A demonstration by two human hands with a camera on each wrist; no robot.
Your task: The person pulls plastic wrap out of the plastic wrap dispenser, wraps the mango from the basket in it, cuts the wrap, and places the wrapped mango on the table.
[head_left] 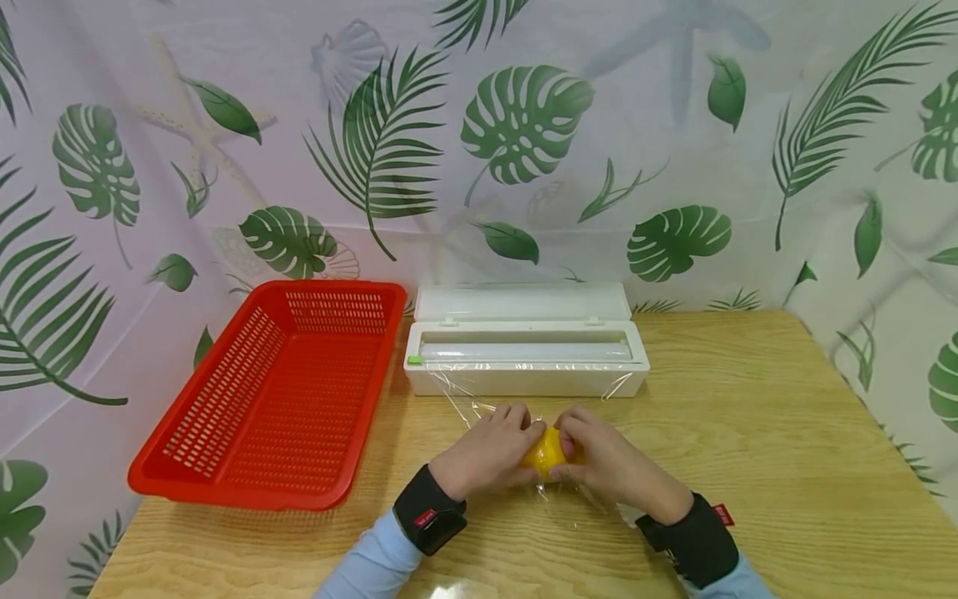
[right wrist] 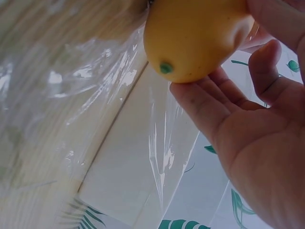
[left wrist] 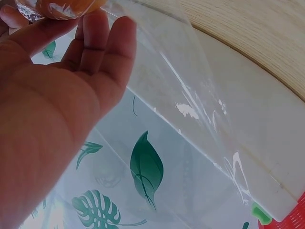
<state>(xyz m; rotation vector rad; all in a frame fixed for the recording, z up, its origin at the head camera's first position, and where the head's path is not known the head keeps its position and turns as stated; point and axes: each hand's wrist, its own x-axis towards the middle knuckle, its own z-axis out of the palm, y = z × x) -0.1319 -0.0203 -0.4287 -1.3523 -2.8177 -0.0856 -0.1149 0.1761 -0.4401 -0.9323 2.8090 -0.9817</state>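
Note:
A smooth yellow fruit with a small green stem nub is held between both hands, just in front of the white cling film box. Clear cling film runs from the box to the fruit and hangs in creases around it. My left hand grips the fruit's left side, film wrinkled against it in the left wrist view. On the other side my right hand holds the fruit between thumb and fingers. The nub end faces the camera in the right wrist view.
The cling film box stands at the back of the wooden table, lid raised, a film roll inside and a green slider at its front left. A red plastic basket sits to the left. Leaf-printed cloth hangs behind.

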